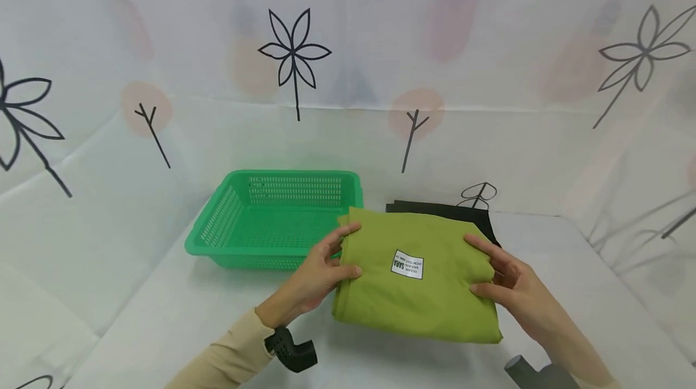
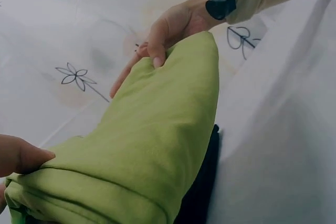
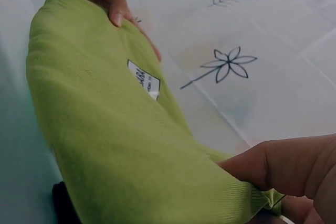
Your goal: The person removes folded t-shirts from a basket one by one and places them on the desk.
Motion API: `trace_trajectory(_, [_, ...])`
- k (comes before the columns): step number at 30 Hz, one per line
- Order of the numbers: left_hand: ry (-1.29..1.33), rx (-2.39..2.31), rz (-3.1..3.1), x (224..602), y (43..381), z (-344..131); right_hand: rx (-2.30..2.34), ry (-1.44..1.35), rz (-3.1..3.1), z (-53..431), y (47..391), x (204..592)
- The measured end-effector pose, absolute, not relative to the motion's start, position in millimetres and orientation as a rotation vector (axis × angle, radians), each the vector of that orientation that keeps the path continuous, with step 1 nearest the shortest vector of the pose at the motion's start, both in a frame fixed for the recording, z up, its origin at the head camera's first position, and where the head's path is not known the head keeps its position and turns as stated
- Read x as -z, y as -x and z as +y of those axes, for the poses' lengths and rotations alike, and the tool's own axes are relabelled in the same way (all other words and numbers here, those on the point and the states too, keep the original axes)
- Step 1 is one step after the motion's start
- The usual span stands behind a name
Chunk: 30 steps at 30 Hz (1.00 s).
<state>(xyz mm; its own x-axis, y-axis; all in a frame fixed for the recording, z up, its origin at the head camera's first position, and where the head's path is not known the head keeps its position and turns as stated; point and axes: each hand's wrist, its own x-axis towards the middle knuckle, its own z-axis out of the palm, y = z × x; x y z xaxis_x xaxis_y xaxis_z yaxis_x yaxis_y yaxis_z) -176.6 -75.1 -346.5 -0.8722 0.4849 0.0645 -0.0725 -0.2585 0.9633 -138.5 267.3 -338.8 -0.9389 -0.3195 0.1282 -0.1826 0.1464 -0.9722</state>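
A folded lime-green garment [image 1: 418,310] with a small white printed label [image 1: 407,264] is held up above the table between both hands. On its left edge my left hand [image 1: 321,268] pinches the layers, thumb on top. My right hand [image 1: 513,283] grips the opposite edge, with its thumb [image 3: 278,163] pressed on the cloth in the right wrist view. Stacked folds [image 2: 94,195] show near the left thumb in the left wrist view. Fingers beneath the cloth are partly hidden.
A green perforated plastic basket [image 1: 293,214] stands at the back left of the white table [image 1: 261,340]. Black folded cloth [image 1: 457,210] lies behind the garment, partly covered by it. A white patterned sheet [image 1: 348,63] hangs behind and along the sides.
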Motion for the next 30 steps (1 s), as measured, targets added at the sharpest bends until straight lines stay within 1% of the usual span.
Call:
trace_trajectory(16, [-0.449, -2.164, 1.559, 369.2, 167.0, -47.7, 1.845, 0.411, 2.405, 290.9, 123.8, 364.3])
trace_trajectory(23, [-0.409, -2.157, 1.555, 379.0, 160.6, -35.9, 1.878, 0.246, 2.310, 297.0, 118.2, 373.9])
trace_trajectory(30, [-0.364, -2.131, 1.573, 389.4, 156.5, -23.6, 1.802, 0.148, 2.341, 305.8, 112.5, 382.4])
